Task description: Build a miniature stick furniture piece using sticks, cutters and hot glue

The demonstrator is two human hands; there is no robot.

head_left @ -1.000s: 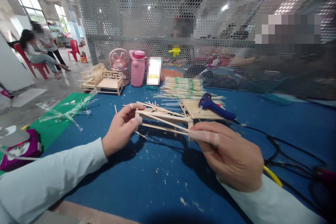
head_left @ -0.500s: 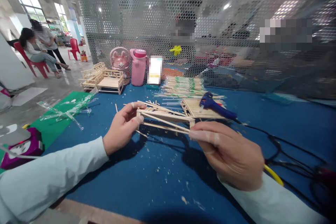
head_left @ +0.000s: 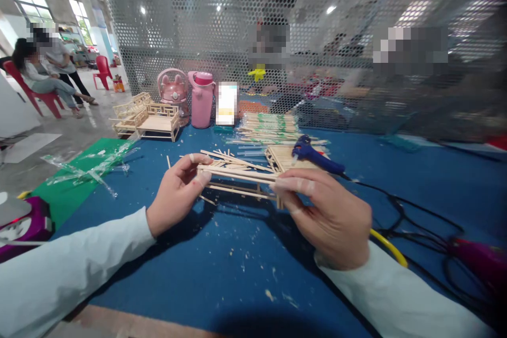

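Note:
My left hand (head_left: 174, 195) pinches the left end of a small frame (head_left: 242, 191) made of thin wooden sticks, held above the blue table. Fingers of my right hand (head_left: 328, 216) close on the right end of a thin stick (head_left: 241, 174) that runs along the frame's upper edge. That stick's left end meets my left fingertips; whether it touches the frame all along, I cannot tell. Just behind the frame lie loose sticks (head_left: 227, 157). A blue glue gun (head_left: 317, 157) rests on a flat slatted stick panel (head_left: 275, 156) beyond my right hand.
Small stick-built furniture (head_left: 158, 121), a pink bottle (head_left: 202, 100) and a lit phone (head_left: 227, 105) stand along the back. Bundled sticks (head_left: 269, 125) lie by the mesh screen (head_left: 336, 90). Black cables (head_left: 400, 206) cross the right side; a purple device (head_left: 39, 216) sits left.
The stick's right end has risen with my right hand, from slanting down across the frame to lying along its top edge. The whole view has shifted slightly.

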